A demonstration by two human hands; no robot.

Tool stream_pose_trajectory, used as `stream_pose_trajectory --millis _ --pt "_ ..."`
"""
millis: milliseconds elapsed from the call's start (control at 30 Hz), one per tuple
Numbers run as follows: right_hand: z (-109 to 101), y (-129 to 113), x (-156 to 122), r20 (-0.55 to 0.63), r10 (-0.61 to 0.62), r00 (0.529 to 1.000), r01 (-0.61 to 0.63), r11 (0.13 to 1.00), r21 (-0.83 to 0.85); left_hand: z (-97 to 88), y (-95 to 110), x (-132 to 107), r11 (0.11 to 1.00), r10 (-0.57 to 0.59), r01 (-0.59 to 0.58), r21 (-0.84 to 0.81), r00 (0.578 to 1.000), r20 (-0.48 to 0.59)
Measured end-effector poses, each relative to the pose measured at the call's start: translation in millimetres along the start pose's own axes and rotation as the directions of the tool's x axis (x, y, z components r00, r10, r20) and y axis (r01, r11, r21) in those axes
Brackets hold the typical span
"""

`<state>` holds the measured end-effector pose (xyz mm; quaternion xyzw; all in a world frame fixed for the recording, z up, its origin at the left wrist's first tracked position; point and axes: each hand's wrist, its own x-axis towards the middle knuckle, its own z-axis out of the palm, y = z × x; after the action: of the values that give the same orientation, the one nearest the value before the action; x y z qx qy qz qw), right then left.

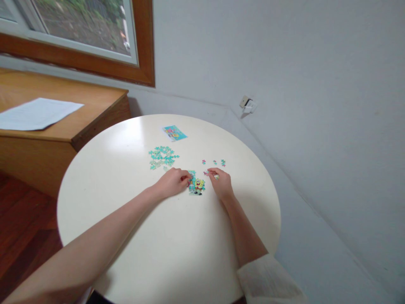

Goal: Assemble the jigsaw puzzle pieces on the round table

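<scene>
A partly joined jigsaw puzzle (199, 185) with a yellow cartoon figure lies flat on the round white table. At its left edge is my left hand (173, 181), fingers curled closed and their tips against the puzzle; whether they pinch a loose piece is hidden. My right hand (221, 183), just right of the puzzle, pinches a small pinkish-white puzzle piece (206, 172) between thumb and fingers near the upper right corner. A yellowish bit (217, 177) shows under the right fingers. Beyond that hand lie a few loose pieces (223, 162) in a row.
A spread of loose turquoise puzzle pieces (163, 157) lies left of the puzzle. Farther back is a picture card (175, 133). The round table (142, 253) stands beside a wall with a socket (245, 101). On a wooden cabinet (104, 101) at left lies paper (39, 114).
</scene>
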<state>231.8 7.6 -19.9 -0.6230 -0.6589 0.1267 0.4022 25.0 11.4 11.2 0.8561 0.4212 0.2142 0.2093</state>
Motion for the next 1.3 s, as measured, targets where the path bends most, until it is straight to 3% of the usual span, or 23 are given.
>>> stream_pose_trajectory --millis 500,767,1300 --pt "2.3 -10.6 -2.4 0.018 0.031 0.999 -0.033 0.99 0.135 0.5 5.3 -2.5 0.999 0.05 -0.05 0.001 0.999 0.019" --pt "5.5 -23.9 -6.2 0.112 -0.019 0.994 -0.013 0.961 0.275 2.5 0.1 0.0 1.0 0.007 -0.008 -0.013 0.996 -0.086" --pt "7.5 -33.6 -10.2 0.159 -0.077 0.984 0.009 0.921 0.39 1.8 0.8 -0.9 0.997 0.039 -0.047 -0.057 0.991 -0.129"
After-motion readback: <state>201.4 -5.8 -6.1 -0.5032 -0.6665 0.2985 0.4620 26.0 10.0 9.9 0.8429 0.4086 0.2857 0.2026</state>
